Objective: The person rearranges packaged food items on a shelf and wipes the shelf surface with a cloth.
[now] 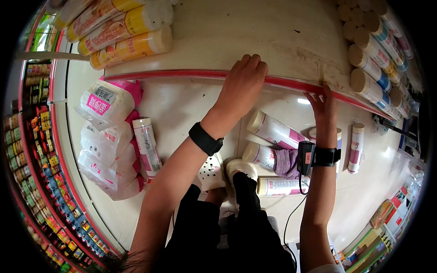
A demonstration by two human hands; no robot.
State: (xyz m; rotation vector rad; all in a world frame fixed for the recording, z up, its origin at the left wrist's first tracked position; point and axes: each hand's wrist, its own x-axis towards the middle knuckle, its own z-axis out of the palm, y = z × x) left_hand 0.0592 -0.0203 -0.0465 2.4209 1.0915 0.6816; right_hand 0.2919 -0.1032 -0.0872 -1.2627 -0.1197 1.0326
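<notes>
My left hand (244, 82) lies over the red front strip (170, 73) of a pale shelf, its knuckles curled above the shelf surface (218, 37). What its fingertips touch is hidden. Farther right, my right hand (322, 104) grips the same strip, thumb on top and fingers underneath. Below the strip, wrapped rolls of dried noodles (273, 128) lie on the tiled floor. A purple cloth (286, 163) rests against one noodle roll (259, 155). Another roll (355, 148) lies apart on the right.
Yellow-wrapped noodle rolls (131, 49) are stacked on the shelf's left, blue-and-white ones (370, 87) on its right. Clear bulk packs (106, 146) and a single roll (147, 146) lie at floor left. Stocked shelving (58, 170) lines the left side. A black cable (290, 218) hangs beside my right arm.
</notes>
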